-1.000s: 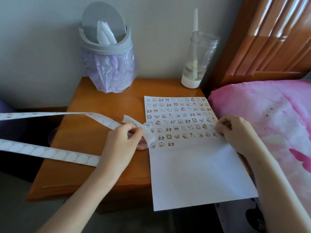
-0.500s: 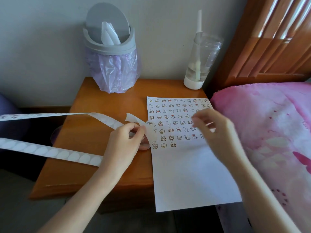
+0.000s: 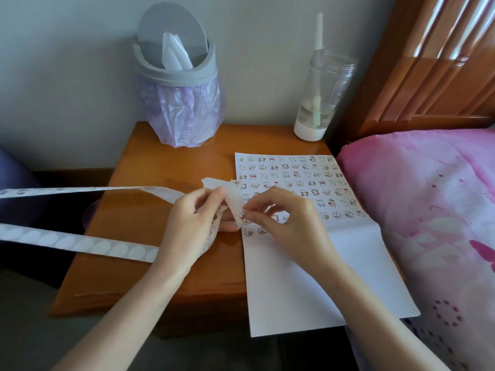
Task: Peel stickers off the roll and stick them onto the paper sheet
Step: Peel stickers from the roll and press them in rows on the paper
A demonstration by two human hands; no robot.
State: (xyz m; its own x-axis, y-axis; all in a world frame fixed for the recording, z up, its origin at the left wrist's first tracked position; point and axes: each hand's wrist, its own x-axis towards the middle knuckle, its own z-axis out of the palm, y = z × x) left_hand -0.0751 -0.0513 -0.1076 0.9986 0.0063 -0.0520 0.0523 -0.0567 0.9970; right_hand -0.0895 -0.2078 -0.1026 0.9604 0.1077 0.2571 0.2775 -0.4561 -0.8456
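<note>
A white paper sheet [image 3: 308, 277] lies on the right half of the wooden nightstand [image 3: 128, 247], its upper half covered with rows of small cartoon stickers. A long white sticker strip [image 3: 80, 243] runs off to the left in two bands. My left hand [image 3: 187, 228] grips the strip's end beside the sheet's left edge. My right hand [image 3: 289, 223] meets it there, thumb and forefinger pinching a small sticker [image 3: 242, 215] at the folded strip end.
A grey swing-lid bin [image 3: 176, 81] with a purple liner stands at the back of the nightstand. A clear bottle [image 3: 324, 95] with a straw stands at the back right. A pink bedcover [image 3: 428, 210] borders the sheet on the right, under a wooden headboard [image 3: 434, 62].
My right hand has moved left from the sheet's right side to the strip end held by my left hand and now pinches a sticker there. The left hand stayed put.
</note>
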